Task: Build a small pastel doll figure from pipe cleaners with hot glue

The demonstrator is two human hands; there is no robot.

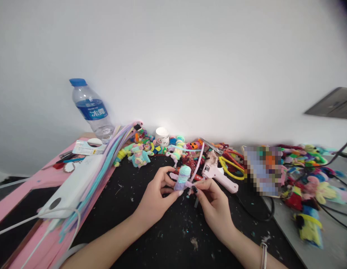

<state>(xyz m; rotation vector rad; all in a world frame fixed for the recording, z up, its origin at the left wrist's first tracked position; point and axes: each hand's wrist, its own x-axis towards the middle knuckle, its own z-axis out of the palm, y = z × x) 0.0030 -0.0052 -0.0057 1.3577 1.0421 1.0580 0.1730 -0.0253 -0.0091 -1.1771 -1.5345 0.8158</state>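
Observation:
A small pipe-cleaner doll (182,179), with a mint-green striped head and a purple body, is held upright above the black work surface. My left hand (158,196) is closed around its left side, thumb at the base. With thumb and forefinger pinched, my right hand (214,203) grips a pale pink pipe cleaner (198,164) at the doll's right arm; the strip's free end points upward. Just behind my right hand lies a pink hot glue gun (218,175). Yellow-handled scissors (232,169) are beside the glue gun.
Pastel pipe cleaners (99,181) lie over a white power strip (69,186) on the left. A water bottle (92,108) and a paper cup (162,138) stand near the wall. Finished pipe-cleaner figures (309,224) crowd the right, past a blurred-out card (263,170). A black cord (260,218) trails from the glue gun.

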